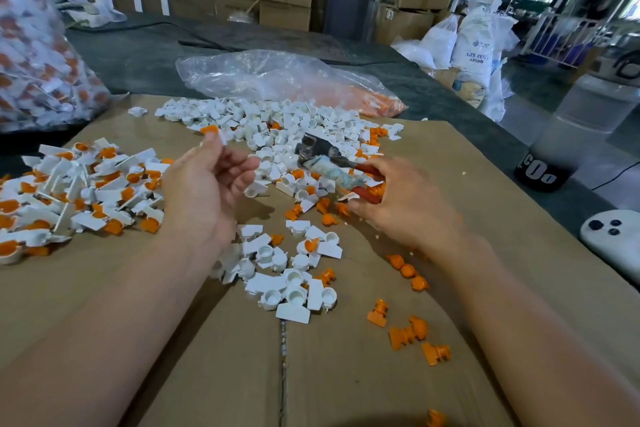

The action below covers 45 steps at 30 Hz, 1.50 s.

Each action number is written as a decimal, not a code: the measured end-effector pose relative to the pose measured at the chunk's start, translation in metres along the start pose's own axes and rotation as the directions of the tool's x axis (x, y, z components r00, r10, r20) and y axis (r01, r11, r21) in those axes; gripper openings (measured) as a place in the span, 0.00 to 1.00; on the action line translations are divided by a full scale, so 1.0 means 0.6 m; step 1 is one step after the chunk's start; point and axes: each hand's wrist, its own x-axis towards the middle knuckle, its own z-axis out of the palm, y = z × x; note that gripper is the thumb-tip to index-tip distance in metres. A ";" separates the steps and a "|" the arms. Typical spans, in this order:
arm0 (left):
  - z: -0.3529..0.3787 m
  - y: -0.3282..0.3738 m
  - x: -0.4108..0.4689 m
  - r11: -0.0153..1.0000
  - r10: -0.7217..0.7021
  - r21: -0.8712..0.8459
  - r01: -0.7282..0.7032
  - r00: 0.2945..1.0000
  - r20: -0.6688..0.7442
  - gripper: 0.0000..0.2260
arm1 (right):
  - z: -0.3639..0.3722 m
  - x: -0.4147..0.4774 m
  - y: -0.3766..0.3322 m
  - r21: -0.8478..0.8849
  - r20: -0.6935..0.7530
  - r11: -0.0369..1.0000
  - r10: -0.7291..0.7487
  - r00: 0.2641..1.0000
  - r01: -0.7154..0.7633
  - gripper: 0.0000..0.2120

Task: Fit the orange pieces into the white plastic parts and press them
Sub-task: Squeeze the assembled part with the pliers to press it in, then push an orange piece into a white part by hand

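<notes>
While the left hand [207, 184] pinches one white part [221, 138] with an orange piece [210, 130] in it, the right hand [405, 201] grips the red handle of a hammer [325, 158] over the far pile of white plastic parts [263, 118]. Two clear bags lie beyond: the far-left bag [34, 45] is full of fitted parts, and the far-centre bag [277, 76] holds loose orange pieces [374, 100]. One white sack [476, 42] far right reads "ABS RES".
</notes>
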 end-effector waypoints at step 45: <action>-0.024 -0.016 0.008 -0.199 0.024 0.897 -0.394 0.913 0.406 0.12 | 0.014 0.003 0.017 -0.174 0.259 0.982 0.119 0.958 -0.075 0.46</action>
